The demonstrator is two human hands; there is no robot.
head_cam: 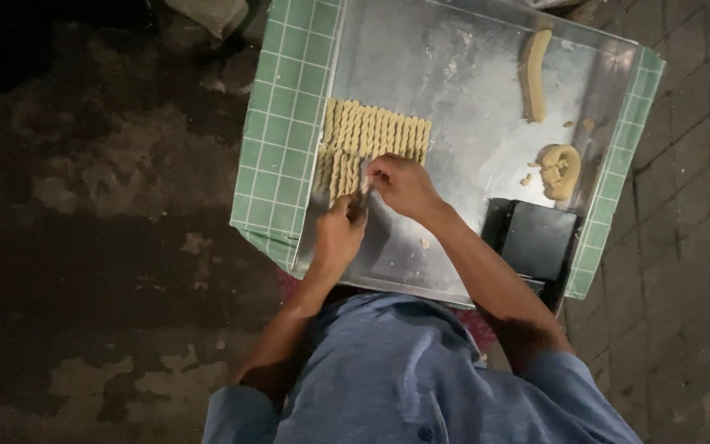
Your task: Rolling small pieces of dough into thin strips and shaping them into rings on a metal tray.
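My fingertips hide the piece I am pinching: my left hand (341, 233) and right hand (403, 186) meet on a twisted dough stick (363, 187) at the near edge of the rows of dough twists (371, 136). These lie on a metal tray (454, 74) over a green checked cloth (281, 123) on the worktop. A dark box (536, 240) sits at the tray's right corner, and the floor (84, 205) around is dim and patchy.

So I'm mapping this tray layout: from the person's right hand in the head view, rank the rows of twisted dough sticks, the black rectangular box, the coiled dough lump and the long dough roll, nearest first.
1. Rows of twisted dough sticks: touching the right hand, tray's left.
2. Black rectangular box: near edge, right.
3. Coiled dough lump: right side.
4. Long dough roll: far right corner.
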